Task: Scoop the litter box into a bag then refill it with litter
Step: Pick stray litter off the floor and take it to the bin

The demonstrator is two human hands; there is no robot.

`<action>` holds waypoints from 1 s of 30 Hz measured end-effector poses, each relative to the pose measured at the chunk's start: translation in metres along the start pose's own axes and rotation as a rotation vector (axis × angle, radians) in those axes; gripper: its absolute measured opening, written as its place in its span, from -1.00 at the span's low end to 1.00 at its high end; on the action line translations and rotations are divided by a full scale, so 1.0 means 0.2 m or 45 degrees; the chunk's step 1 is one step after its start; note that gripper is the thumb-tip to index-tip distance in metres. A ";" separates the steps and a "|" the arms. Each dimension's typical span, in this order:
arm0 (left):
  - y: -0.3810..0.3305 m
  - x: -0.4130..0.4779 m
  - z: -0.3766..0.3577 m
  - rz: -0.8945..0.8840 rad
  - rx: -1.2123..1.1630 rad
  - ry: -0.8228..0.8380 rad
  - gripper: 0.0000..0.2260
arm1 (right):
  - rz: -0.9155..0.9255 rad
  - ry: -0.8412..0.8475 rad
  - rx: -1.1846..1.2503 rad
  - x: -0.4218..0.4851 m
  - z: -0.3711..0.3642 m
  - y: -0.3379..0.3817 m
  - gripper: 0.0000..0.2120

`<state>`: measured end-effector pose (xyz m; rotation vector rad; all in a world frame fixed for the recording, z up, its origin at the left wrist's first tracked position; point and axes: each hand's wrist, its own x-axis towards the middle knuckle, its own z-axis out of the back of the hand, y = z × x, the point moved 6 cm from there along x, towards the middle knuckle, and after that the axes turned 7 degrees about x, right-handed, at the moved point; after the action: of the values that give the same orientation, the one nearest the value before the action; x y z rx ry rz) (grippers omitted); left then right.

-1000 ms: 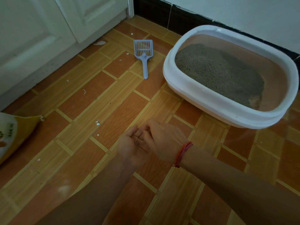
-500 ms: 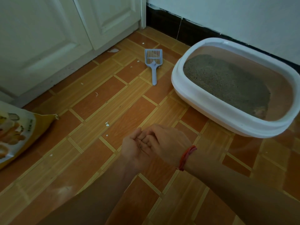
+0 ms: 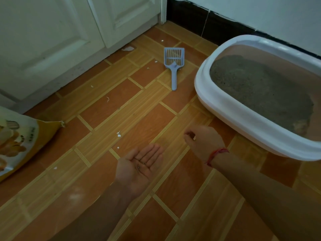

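A white litter box [image 3: 225,108] stands on the tiled floor at the right, grey litter [image 3: 260,89] heaped in its left and middle part. A pale blue slotted scoop [image 3: 173,66] lies flat on the floor left of the box, handle toward me. A yellow litter bag [image 3: 19,141] lies at the left edge. My left hand [image 3: 139,168] is held palm up over the floor, fingers apart, with a few dark grains on the palm. My right hand [image 3: 204,140] hovers to its right with fingertips pinched together; whether it holds a grain is not visible. A red string circles its wrist.
White cabinet doors [image 3: 60,40] run along the back left. A dark skirting [image 3: 199,21] and pale wall stand behind the box. Small white crumbs [image 3: 119,135] are scattered on the orange floor tiles between bag and scoop.
My hands were together, right fingers in the left palm. The right hand has pulled away to the right, toward the box, and the left palm now lies open. My view shifted left.
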<state>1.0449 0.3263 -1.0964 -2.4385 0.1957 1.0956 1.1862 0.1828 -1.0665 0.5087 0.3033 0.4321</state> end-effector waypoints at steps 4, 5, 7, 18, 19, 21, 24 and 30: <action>-0.01 0.06 -0.03 0.008 -0.037 0.007 -0.49 | 0.023 0.075 -0.088 0.15 -0.06 0.01 -0.79; -0.01 0.08 -0.04 0.012 -0.047 0.013 -0.50 | 0.016 0.084 -0.085 0.19 -0.07 0.01 -0.78; -0.01 0.10 -0.05 0.013 -0.065 0.009 -0.51 | 0.009 0.086 -0.071 0.25 -0.11 0.01 -0.79; 0.01 0.19 -0.05 0.051 -0.112 -0.016 -0.52 | 0.022 0.079 -0.056 0.35 -0.21 -0.04 -0.83; 0.01 0.20 -0.05 0.056 -0.118 -0.018 -0.52 | 0.044 0.060 -0.068 0.35 -0.21 -0.04 -0.83; 0.02 0.21 -0.04 0.064 -0.129 -0.024 -0.52 | 0.073 0.035 -0.086 0.36 -0.22 -0.05 -0.83; 0.02 0.22 -0.03 0.071 -0.130 -0.031 -0.52 | 0.072 0.033 -0.137 0.37 -0.24 -0.05 -0.80; 0.02 0.25 -0.02 0.061 -0.140 -0.038 -0.51 | 0.140 0.017 -0.323 0.37 -0.28 -0.04 -0.79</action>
<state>1.0802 0.3230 -1.1320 -2.5240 0.1904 1.1922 1.2314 0.2341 -1.1294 0.2750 0.2299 0.5721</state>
